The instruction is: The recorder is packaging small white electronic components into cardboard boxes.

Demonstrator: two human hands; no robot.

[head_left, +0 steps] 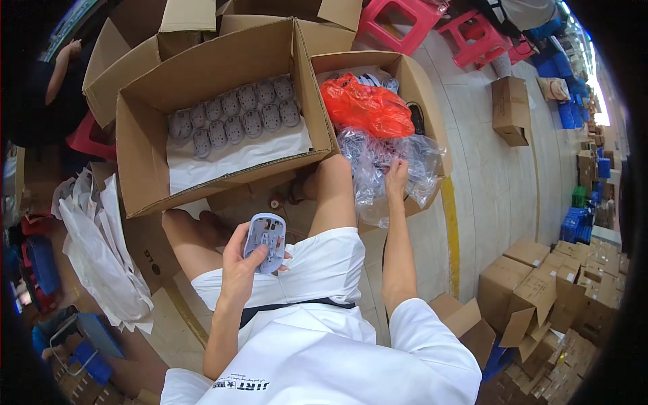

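Note:
My left hand point(237, 266) is closed round a pale grey computer mouse point(265, 244), its inner parts showing, held above my lap. The thumb lies across the inside of the mouse. Out to the right, my right hand point(397, 177) reaches into a clear plastic bag point(364, 158) that holds small parts. Its fingers are bent together at the bag's opening, and what they pinch is too small to make out. The bag lies in a carton point(432, 128) beside a red plastic bag point(364, 104). Ahead of my knees, two rows of grey mouse shells point(233, 125) lie in a large open carton point(142, 135).
White sheets point(101, 250) hang in a bundle at the left. Pink stools point(398, 23) and a closed carton point(511, 111) stand at the far right. Stacked cartons point(503, 283) fill the lower right. A person's arm point(61, 67) shows at the far left.

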